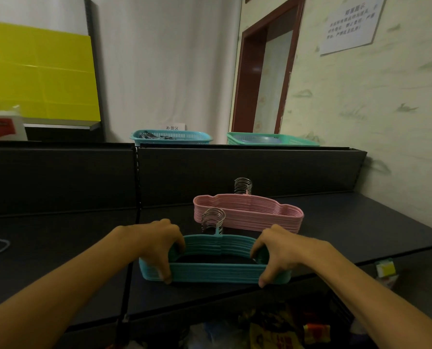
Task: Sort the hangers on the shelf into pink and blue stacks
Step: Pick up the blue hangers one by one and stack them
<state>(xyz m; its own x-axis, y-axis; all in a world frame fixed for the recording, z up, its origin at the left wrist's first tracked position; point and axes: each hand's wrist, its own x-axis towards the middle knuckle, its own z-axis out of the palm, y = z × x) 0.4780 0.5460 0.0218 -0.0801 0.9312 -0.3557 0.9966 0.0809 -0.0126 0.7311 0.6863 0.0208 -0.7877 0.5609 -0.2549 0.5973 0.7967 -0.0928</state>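
Both bare forearms are being extended forward from the lower corners of the view, converging toward the middle. The left hand (pixel 157 245) is being held palm-down with the wrist slightly raised — its fingers are being curled over the far side of what is being gripped, the thumb being pressed down against the near side. The right hand (pixel 276 253) is being mirrored opposite it — fingers being hooked over the top, thumb being pointed downward along the front. The two hands are being kept well apart.
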